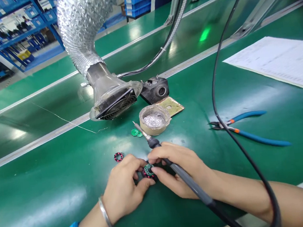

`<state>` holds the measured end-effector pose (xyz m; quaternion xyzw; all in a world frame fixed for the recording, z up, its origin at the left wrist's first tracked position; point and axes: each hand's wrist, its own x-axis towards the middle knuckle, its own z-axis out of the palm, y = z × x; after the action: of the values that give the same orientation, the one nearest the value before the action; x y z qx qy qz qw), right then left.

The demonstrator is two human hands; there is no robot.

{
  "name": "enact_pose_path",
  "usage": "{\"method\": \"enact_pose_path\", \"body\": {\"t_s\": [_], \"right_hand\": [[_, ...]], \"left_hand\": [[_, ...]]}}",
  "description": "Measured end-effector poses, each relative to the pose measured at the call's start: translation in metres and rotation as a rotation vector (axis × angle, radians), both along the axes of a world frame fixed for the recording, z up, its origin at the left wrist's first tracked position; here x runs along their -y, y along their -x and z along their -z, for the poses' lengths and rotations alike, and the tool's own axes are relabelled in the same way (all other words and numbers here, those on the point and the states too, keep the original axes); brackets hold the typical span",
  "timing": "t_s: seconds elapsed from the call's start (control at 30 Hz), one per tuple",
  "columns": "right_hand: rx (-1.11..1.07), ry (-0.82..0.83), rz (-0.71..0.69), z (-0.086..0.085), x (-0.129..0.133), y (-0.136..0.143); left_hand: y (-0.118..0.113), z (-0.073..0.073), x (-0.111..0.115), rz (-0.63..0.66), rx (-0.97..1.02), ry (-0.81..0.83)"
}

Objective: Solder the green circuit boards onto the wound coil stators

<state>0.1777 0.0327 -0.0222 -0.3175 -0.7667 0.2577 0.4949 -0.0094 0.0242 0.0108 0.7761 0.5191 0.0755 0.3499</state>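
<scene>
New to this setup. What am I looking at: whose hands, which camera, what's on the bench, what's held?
No robot: these are a person's bare hands, seen by one head-worn camera looking forward and down. The left hand and right hand pinch a small round part; the right also holds a soldering iron. On the green bench lie a red-and-black ring, small green discs, a round tub of silvery bits, blue-handled pliers and paper sheets. A foil duct ends above in a fan hood.
</scene>
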Motion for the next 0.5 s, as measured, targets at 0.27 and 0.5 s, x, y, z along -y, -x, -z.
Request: {"method": "enact_pose_path", "body": {"t_s": [0.27, 0.5], "right_hand": [[0.054, -0.001, -0.118, 0.005, 0.000, 0.003], [0.034, 0.052, -0.202, 0.007, -0.001, 0.000]], "left_hand": [[0.008, -0.008, 0.013, -0.124, 0.059, -0.040], [-0.002, -0.004, 0.023, -0.213, 0.098, -0.026]]}}
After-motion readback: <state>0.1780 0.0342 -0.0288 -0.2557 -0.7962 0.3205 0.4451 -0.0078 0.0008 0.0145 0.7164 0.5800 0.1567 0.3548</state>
